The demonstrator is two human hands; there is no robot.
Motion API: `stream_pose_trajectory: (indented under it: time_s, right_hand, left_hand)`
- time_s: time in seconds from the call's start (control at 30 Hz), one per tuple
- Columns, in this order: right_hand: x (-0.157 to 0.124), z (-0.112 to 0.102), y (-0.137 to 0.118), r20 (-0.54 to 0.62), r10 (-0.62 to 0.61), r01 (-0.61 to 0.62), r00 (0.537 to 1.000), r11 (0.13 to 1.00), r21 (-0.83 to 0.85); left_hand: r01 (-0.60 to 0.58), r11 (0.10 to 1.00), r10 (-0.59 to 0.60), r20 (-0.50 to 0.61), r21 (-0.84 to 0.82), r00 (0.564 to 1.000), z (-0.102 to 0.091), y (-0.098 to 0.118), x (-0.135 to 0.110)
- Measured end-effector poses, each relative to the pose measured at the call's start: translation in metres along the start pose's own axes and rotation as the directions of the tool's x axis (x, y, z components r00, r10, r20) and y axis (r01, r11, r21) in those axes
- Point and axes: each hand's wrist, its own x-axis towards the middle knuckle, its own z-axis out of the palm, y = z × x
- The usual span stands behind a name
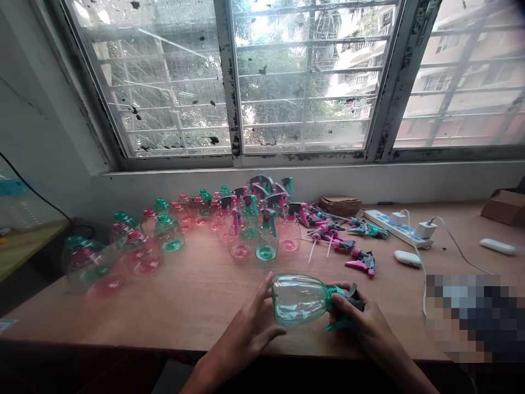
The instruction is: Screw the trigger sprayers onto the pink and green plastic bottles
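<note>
A green see-through spray bottle (301,300) lies on its side in the air above the near edge of the table, base to the left. My right hand (361,317) is closed around its neck and the dark grey and teal trigger sprayer (350,298) fitted there. Beside the base, my left hand (254,320) is open, thumb apart from the fingers. Its fingertips are close to the base; whether they touch it I cannot tell. Beyond the hands stand several bottles with sprayers fitted, among them a green spray bottle (266,238) and a pink spray bottle (289,232).
Several pink and green bottles without sprayers (141,254) stand at the left. Loose trigger sprayers (328,230) lie in a pile right of centre. Further right are a white power strip (397,227) with plugs, a white cable and a cardboard box (504,207). A window (303,82) rises behind.
</note>
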Motion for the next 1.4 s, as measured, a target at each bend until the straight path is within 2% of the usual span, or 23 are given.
stream_pose_trajectory:
  time_s: [0.13, 0.37, 0.6, 0.8, 1.07, 1.3, 1.4]
  right_hand:
    - [-0.0022, 0.002, -0.0043, -0.004, 0.005, -0.005, 1.0, 1.0, -0.02]
    - [-0.0009, 0.0002, -0.0002, -0.008, 0.003, -0.003, 1.0, 1.0, -0.012]
    - [-0.0017, -0.0017, 0.0013, 0.004, 0.008, -0.008, 1.0, 1.0, -0.004]
    - [-0.0014, 0.0009, -0.0009, -0.01, 0.002, -0.002, 1.0, 1.0, 0.0]
    - [-0.0028, 0.0037, -0.004, -0.01, 0.01, -0.01, 1.0, 1.0, 0.0]
    - [-0.003, 0.004, -0.0048, -0.021, 0.011, -0.011, 1.0, 1.0, 0.0]
    - [-0.0028, 0.0047, -0.0061, -0.013, 0.011, -0.011, 1.0, 1.0, 0.009]
  left_hand:
    - [0.051, 0.996, -0.045, -0.069, 0.075, 0.997, -0.0001, 0.0008, -0.0005]
    - [0.005, 1.0, -0.006, -0.023, -0.006, 1.0, 0.0004, -0.0039, -0.0008]
    - [0.06, 0.994, -0.053, -0.081, 0.09, 0.995, -0.0002, 0.0009, 0.0003]
    - [0.006, 1.0, -0.006, -0.055, 0.002, 0.998, 0.0006, -0.0029, 0.0009]
    - [0.054, 0.995, -0.046, -0.093, 0.08, 0.995, -0.0001, -0.0007, 0.0002]
    - [0.003, 1.0, -0.004, -0.028, -0.028, 1.0, 0.0003, -0.0032, 0.0003]
    - [0.03, 0.999, -0.028, -0.073, 0.026, 0.997, 0.0011, -0.0013, 0.0003]
